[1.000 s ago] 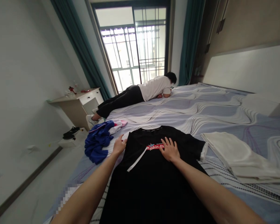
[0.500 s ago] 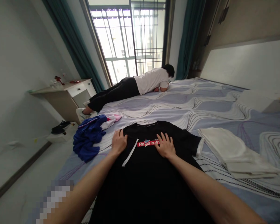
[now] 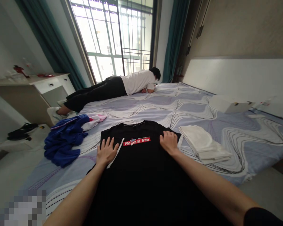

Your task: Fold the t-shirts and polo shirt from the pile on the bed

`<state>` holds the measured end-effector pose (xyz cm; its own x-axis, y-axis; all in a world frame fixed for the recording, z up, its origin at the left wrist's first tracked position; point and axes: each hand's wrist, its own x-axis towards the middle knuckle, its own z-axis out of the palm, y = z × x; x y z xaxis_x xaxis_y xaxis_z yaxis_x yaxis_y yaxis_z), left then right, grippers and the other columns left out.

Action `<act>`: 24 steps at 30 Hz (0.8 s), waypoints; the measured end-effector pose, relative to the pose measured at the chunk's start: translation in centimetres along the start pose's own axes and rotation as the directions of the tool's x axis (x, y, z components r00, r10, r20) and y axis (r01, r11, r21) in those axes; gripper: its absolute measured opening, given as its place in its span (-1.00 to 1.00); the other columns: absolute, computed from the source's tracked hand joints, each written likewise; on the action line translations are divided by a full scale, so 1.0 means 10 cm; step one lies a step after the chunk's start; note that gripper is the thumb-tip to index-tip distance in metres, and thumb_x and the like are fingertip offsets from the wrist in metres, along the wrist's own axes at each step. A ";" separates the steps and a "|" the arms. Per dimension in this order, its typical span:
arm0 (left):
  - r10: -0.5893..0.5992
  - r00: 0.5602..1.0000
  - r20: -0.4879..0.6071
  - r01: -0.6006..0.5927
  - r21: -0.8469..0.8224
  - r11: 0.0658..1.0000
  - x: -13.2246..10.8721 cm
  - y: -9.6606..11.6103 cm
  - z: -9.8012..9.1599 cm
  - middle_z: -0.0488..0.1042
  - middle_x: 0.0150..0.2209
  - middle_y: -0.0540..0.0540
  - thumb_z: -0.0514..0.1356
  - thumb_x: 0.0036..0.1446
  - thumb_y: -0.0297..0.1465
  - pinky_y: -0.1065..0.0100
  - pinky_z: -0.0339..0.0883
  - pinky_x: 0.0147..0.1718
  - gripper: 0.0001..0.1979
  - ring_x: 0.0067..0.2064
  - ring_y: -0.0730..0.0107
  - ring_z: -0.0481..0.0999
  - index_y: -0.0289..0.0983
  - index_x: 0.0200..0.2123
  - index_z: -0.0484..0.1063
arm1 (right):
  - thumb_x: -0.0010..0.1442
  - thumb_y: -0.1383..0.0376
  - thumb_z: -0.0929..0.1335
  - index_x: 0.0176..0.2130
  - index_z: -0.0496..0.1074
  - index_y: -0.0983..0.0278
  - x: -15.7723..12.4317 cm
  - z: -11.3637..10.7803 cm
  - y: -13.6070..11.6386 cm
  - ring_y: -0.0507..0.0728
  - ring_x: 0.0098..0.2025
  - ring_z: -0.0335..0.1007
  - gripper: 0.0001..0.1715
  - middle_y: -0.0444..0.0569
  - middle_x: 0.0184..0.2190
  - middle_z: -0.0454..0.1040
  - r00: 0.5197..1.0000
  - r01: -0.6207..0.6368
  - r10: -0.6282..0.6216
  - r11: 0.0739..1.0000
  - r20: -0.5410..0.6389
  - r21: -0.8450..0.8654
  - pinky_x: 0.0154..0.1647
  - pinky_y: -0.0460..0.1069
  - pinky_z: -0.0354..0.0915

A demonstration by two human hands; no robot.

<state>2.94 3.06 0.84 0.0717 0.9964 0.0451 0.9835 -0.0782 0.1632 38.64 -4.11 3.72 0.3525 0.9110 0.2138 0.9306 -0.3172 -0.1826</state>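
- We list one black T-shirt (image 3: 136, 175), laid out front side up on the bed (image 3: 174, 108).
- We record a red chest panel (image 3: 145, 140) with white lettering, "Remain free", a small blue figure over its left part, and a line of tiny print above.
- We find the neckline (image 3: 133, 125) at the far end; the lower part runs out of view.
- We note a white strip (image 3: 115, 153) slanting across the left side, and white trim (image 3: 180, 141) at the right edge.
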 end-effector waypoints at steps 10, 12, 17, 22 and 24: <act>-0.007 1.000 0.011 0.007 -0.010 1.000 -0.03 0.02 -0.05 -0.12 0.45 -0.02 -0.26 0.30 -0.04 -0.16 -0.15 0.32 -0.32 0.44 0.00 -0.16 -0.15 0.39 0.01 | -0.06 0.13 0.53 -0.04 0.49 0.29 0.82 -0.21 1.02 0.37 0.06 0.45 -0.40 0.21 -0.07 0.55 0.885 -0.275 0.289 0.957 0.366 -0.090 -0.05 0.09 0.35; -0.006 1.000 0.012 0.006 -0.016 1.000 -0.04 0.03 -0.07 -0.12 0.45 -0.02 -0.27 0.31 -0.06 -0.16 -0.15 0.32 -0.33 0.44 0.00 -0.17 -0.16 0.39 0.01 | -0.10 0.17 0.54 -0.11 0.52 0.27 0.85 -0.19 1.02 0.38 0.12 0.40 -0.47 0.20 -0.05 0.54 0.892 -0.232 0.247 0.969 0.380 -0.084 0.01 0.11 0.32; -0.011 1.000 0.009 0.012 -0.008 1.000 -0.05 0.03 -0.07 -0.11 0.45 -0.02 -0.25 0.31 -0.07 -0.16 -0.15 0.32 -0.35 0.44 0.01 -0.15 -0.15 0.39 0.02 | -0.21 0.16 0.58 -0.24 0.54 0.26 0.92 -0.19 1.04 0.38 0.08 0.42 -0.51 0.16 -0.10 0.57 0.897 -0.196 0.188 0.980 0.401 -0.021 0.00 0.13 0.33; -0.004 1.000 -0.006 0.004 -0.003 1.000 -0.03 0.00 -0.03 -0.10 0.45 -0.02 -0.24 0.31 -0.06 -0.15 -0.13 0.31 -0.35 0.44 0.01 -0.14 -0.14 0.39 0.04 | -0.21 0.27 0.55 -0.48 0.49 0.28 1.13 -0.37 1.12 0.23 -0.20 0.51 -0.75 -0.04 -0.43 0.55 0.912 -0.231 0.149 0.956 0.382 0.181 -0.18 0.01 0.39; 0.001 1.000 -0.017 -0.001 -0.003 1.000 -0.02 -0.01 -0.01 -0.09 0.45 -0.03 -0.23 0.30 -0.06 -0.16 -0.10 0.31 -0.35 0.44 0.01 -0.13 -0.14 0.38 0.05 | -0.11 0.26 0.51 -0.46 0.48 0.31 1.18 -0.44 1.17 0.15 -0.32 0.50 -0.79 -0.07 -0.52 0.49 0.924 -0.271 0.166 0.920 0.344 0.284 -0.31 -0.04 0.39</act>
<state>2.79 2.91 0.92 0.0699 0.9956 0.0625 0.9830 -0.0794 0.1658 54.16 1.74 8.32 0.4462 0.8799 -0.1631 0.7327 -0.4638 -0.4980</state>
